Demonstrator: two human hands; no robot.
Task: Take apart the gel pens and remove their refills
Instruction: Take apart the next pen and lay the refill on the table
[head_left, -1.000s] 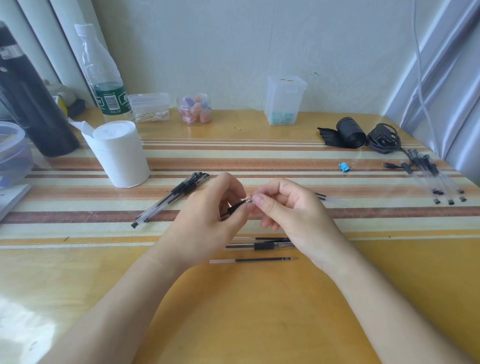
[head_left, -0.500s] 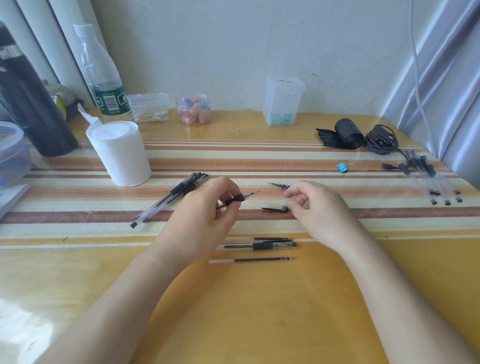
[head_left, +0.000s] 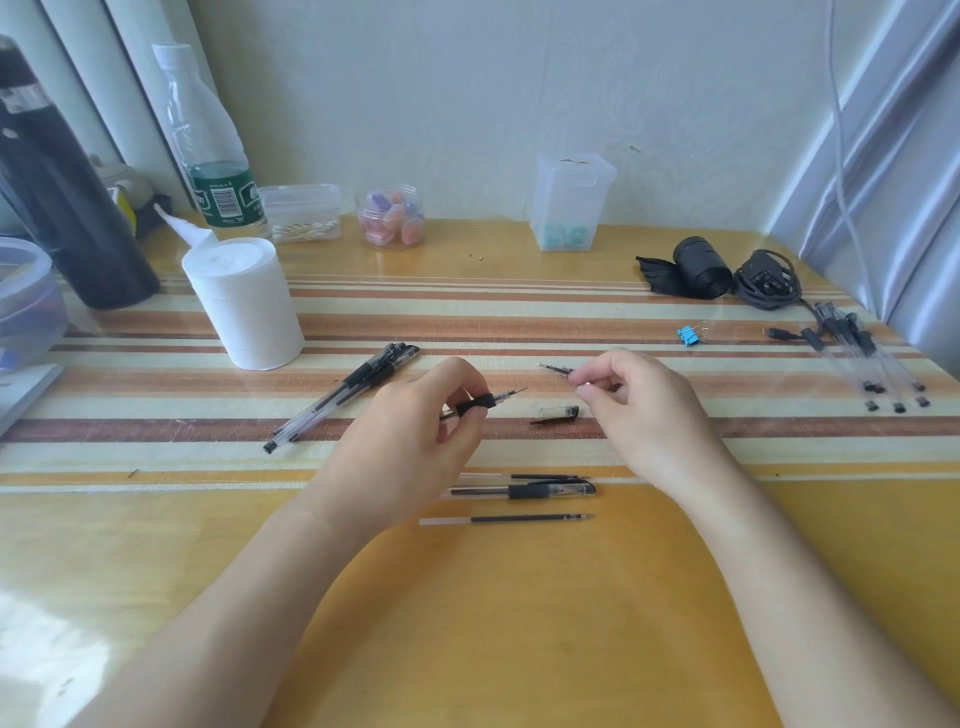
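My left hand (head_left: 415, 431) grips an uncapped gel pen (head_left: 491, 401) by its black grip, tip pointing right. Its clear cap (head_left: 558, 414) lies on the table between my hands. My right hand (head_left: 639, 410) hovers just right of the cap with loosely curled fingers and holds nothing. A dark refill tip (head_left: 555, 369) pokes out from behind its fingers. In front of my hands lie a capped pen (head_left: 540, 490), a loose refill (head_left: 519, 518) and a thinner refill (head_left: 545, 476). A bundle of whole pens (head_left: 353, 389) lies to the left.
Several clear barrels (head_left: 872, 364) lie at the far right. A tissue roll (head_left: 244, 301), plastic bottle (head_left: 213, 156) and black flask (head_left: 62, 208) stand at the back left. A blue binder clip (head_left: 690, 336), black roll (head_left: 696, 267) and coiled cable (head_left: 769, 280) sit at the back right.
My right hand pulled the cap off the pen, set it on the table and let go. It has since lifted slightly; my left hand still holds the pen.
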